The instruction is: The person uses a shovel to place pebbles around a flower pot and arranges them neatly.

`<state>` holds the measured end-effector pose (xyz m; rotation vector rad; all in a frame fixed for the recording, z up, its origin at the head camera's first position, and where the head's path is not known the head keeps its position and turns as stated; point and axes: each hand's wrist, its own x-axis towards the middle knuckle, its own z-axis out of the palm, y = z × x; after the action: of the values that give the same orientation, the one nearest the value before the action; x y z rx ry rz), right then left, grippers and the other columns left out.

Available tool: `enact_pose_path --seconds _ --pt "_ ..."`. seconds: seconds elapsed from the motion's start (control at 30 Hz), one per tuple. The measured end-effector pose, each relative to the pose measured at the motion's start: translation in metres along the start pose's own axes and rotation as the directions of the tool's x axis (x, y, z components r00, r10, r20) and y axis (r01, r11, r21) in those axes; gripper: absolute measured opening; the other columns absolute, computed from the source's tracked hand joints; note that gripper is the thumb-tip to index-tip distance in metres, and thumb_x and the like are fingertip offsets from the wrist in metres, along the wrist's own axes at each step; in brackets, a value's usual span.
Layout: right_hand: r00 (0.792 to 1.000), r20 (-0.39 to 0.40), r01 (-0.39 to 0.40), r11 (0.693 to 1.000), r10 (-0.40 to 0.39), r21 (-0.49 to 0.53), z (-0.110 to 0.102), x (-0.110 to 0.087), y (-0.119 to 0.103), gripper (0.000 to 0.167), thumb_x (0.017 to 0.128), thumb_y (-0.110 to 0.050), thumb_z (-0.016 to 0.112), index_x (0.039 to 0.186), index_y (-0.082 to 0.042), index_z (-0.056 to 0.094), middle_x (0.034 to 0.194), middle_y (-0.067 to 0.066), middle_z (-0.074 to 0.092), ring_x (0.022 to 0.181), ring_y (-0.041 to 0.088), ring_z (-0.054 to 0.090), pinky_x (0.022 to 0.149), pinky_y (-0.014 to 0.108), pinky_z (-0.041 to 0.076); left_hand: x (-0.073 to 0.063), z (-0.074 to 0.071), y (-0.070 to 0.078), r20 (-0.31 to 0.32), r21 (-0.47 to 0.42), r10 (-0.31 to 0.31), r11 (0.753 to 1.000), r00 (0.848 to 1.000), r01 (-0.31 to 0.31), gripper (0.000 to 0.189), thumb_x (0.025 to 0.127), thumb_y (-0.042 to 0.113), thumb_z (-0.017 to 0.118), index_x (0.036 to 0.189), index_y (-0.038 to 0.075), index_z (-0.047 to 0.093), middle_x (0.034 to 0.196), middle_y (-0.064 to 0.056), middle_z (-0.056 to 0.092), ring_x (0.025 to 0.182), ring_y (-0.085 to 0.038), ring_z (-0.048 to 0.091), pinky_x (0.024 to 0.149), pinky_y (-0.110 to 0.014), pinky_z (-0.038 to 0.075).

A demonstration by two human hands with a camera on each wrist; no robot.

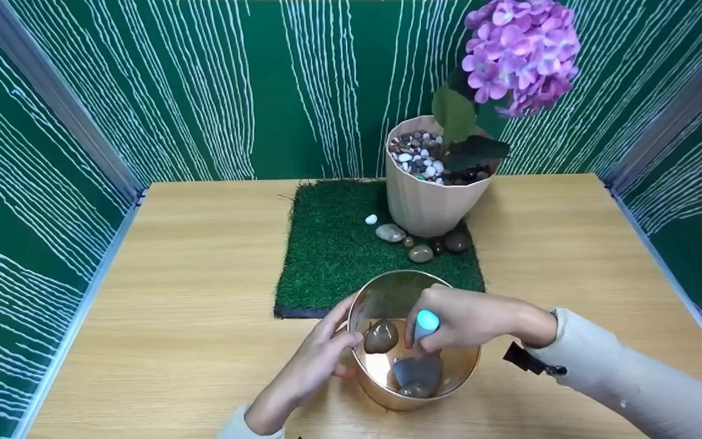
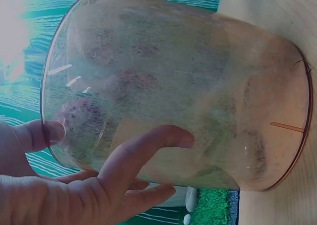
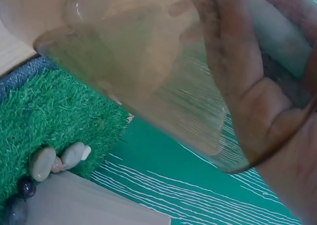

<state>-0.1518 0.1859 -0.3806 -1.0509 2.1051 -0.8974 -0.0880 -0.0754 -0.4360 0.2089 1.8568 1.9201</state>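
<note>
A clear amber-tinted container (image 1: 381,399) stands upright at the table's front, its wall also filling the left wrist view. My left hand (image 1: 317,360) grips its left side, the thumb at the rim and fingers against the outside wall. Inside it, my right hand (image 1: 457,320) holds a small trowel by its pale blue handle (image 1: 427,323), whose end is teal. The grey blade (image 1: 418,372) points down towards the bottom. One brown stone (image 1: 381,336) lies to the left of the trowel, and another stone (image 1: 415,389) shows at the blade's lower edge.
Behind the container lies an artificial grass mat (image 1: 333,250). On it stands a beige flowerpot (image 1: 430,210) with pebbles and a purple hydrangea (image 1: 521,58). Several stones (image 1: 421,253) sit at the pot's foot. Green walls with white lines (image 1: 192,91) enclose the wooden table (image 1: 205,256).
</note>
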Motion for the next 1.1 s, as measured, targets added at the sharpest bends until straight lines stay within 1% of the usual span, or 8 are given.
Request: enact_pose_path --seconds 0.17,0.37,0.57,0.7,0.87,0.93,1.1 --pt "1.000 -0.006 0.008 1.000 -0.008 0.029 0.0005 0.0010 0.0011 0.018 0.090 0.001 0.070 0.102 -0.005 0.082 0.090 0.004 0.080 0.075 0.003 0.064 0.070 0.023 0.060 -0.0008 0.0007 0.0004 -0.010 0.012 -0.008 1.000 1.000 0.008 0.071 0.103 0.017 0.051 0.169 0.016 0.026 0.172 -0.021 0.027 0.129 -0.037 0.059 0.064 -0.034 0.057" --pt "1.000 -0.002 0.011 0.997 -0.011 0.077 0.0018 0.0019 0.0025 0.018 0.090 0.002 0.068 0.101 -0.002 0.082 0.089 0.008 0.081 0.076 0.003 0.066 0.071 0.024 0.061 -0.0016 0.0026 0.0000 -0.026 0.000 -0.006 1.000 1.000 0.006 0.071 0.102 0.014 0.050 0.169 0.016 0.028 0.172 -0.022 0.026 0.135 -0.041 0.055 0.068 -0.042 0.060" --pt "1.000 0.021 0.005 0.988 -0.008 0.153 0.0018 0.0037 0.0048 0.018 0.092 0.005 0.065 0.101 0.001 0.081 0.090 0.015 0.080 0.078 0.009 0.071 0.072 0.026 0.064 -0.0022 0.0040 0.0000 -0.030 0.001 -0.004 1.000 1.000 0.004 0.070 0.102 0.014 0.050 0.169 0.016 0.029 0.172 -0.021 0.026 0.133 -0.041 0.056 0.066 -0.038 0.060" --pt "0.999 0.031 0.016 0.988 -0.021 0.155 0.0020 0.0054 0.0064 0.018 0.092 0.005 0.064 0.100 0.002 0.081 0.089 0.016 0.080 0.076 0.010 0.071 0.071 0.028 0.064 -0.0022 0.0034 -0.0003 -0.032 0.000 0.001 1.000 0.999 -0.001 0.071 0.102 0.014 0.049 0.169 0.015 0.027 0.172 -0.022 0.024 0.133 -0.041 0.055 0.070 -0.045 0.062" --pt "0.999 0.036 -0.012 0.977 0.004 0.215 0.0015 0.0048 0.0058 0.019 0.093 0.006 0.062 0.102 0.005 0.079 0.093 0.020 0.079 0.081 0.019 0.076 0.073 0.031 0.065 -0.0021 0.0033 -0.0005 -0.033 -0.005 0.004 1.000 0.999 -0.004 0.070 0.102 0.015 0.049 0.169 0.016 0.027 0.173 -0.022 0.023 0.136 -0.043 0.053 0.076 -0.055 0.063" --pt "0.999 0.035 -0.028 0.971 0.021 0.236 0.0012 0.0044 0.0052 0.019 0.094 0.005 0.061 0.102 0.006 0.078 0.095 0.021 0.079 0.083 0.021 0.077 0.074 0.033 0.065 -0.0020 0.0032 -0.0005 -0.033 -0.007 0.005 1.000 0.999 -0.006 0.070 0.102 0.014 0.049 0.169 0.016 0.027 0.173 -0.022 0.023 0.137 -0.044 0.052 0.077 -0.057 0.063" --pt "0.999 0.021 -0.054 0.964 0.050 0.261 -0.0008 0.0030 0.0036 0.019 0.094 0.004 0.060 0.102 0.007 0.077 0.098 0.021 0.077 0.084 0.022 0.077 0.075 0.035 0.065 -0.0018 0.0034 0.0001 -0.035 0.001 0.009 1.000 0.999 -0.008 0.070 0.102 0.015 0.049 0.169 0.015 0.028 0.172 -0.022 0.024 0.137 -0.043 0.052 0.077 -0.058 0.062"
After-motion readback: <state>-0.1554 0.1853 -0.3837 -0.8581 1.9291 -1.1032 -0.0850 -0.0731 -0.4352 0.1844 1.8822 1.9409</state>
